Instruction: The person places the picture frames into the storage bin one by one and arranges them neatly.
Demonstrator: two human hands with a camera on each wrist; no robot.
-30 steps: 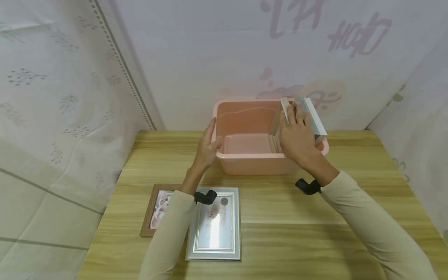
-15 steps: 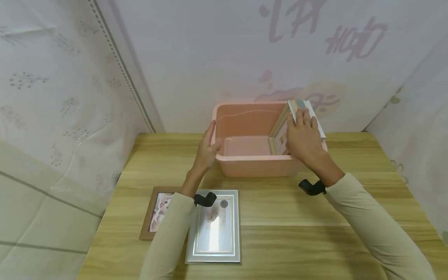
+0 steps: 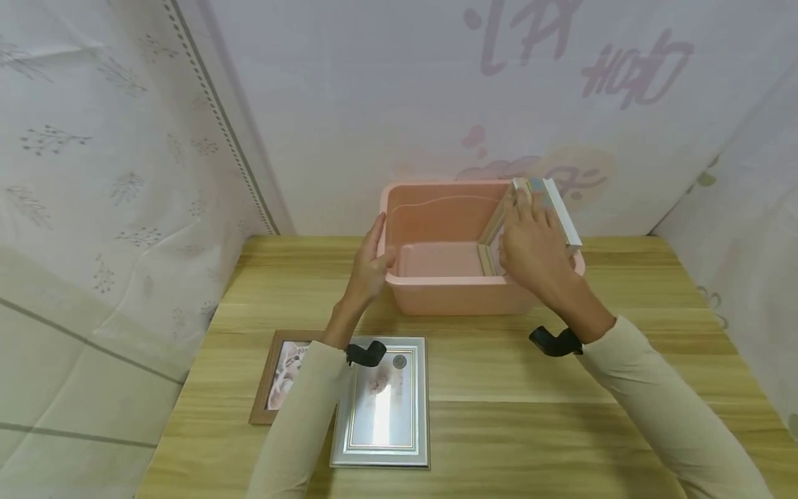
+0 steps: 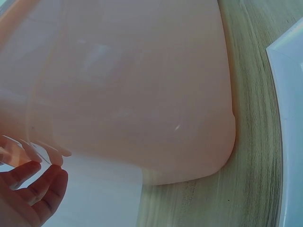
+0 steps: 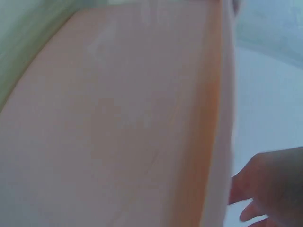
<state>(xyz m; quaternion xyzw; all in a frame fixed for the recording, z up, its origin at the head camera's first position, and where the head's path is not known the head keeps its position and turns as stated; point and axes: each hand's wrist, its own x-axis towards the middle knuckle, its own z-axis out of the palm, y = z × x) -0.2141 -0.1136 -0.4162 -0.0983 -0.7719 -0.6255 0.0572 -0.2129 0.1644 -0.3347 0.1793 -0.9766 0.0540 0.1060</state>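
Note:
A pink plastic tub (image 3: 461,294) stands at the back of the table. My left hand (image 3: 368,267) holds its left side, thumb over the rim and fingers along the outside. In the left wrist view, the fingertips (image 4: 59,177) are at the tub's outer wall. Several picture frames stand on edge at the tub's right end, among them a light wooden frame (image 3: 485,259) and a white frame (image 3: 564,213). Over their top edges lies my right hand (image 3: 537,249), its fingers reaching away from me; the thumb is hidden. The right wrist view catches part of this hand (image 5: 272,184) beyond the rim.
In front of the tub, a silver picture frame (image 3: 420,416) lies flat, with a round grey disc (image 3: 400,361) on it. A brown frame (image 3: 264,378) with a kitten picture lies at its left, partly under my left sleeve. A patterned cloth wall (image 3: 349,111) rises behind the table.
The standing frames shifted right and became more upright in the tub. My right hand moved right with them, then slightly back left. My left hand stays at the tub's left side.

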